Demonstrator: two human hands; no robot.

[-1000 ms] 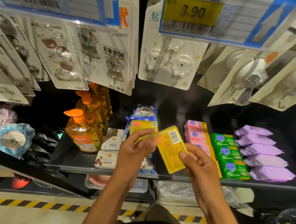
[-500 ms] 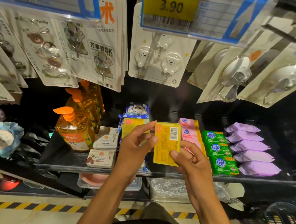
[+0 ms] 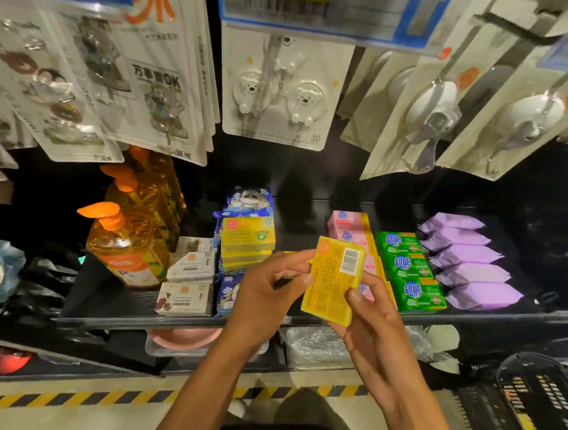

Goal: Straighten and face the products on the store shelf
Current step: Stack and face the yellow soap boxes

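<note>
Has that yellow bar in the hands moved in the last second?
Yes. The yellow bar has shifted right, away from the yellow stack and partly over the pink soaps, and has tipped clockwise.

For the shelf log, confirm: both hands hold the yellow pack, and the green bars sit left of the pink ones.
No: the head view shows the green bars right of the pink bars. The left hand and right hand hold the yellow pack.
</note>
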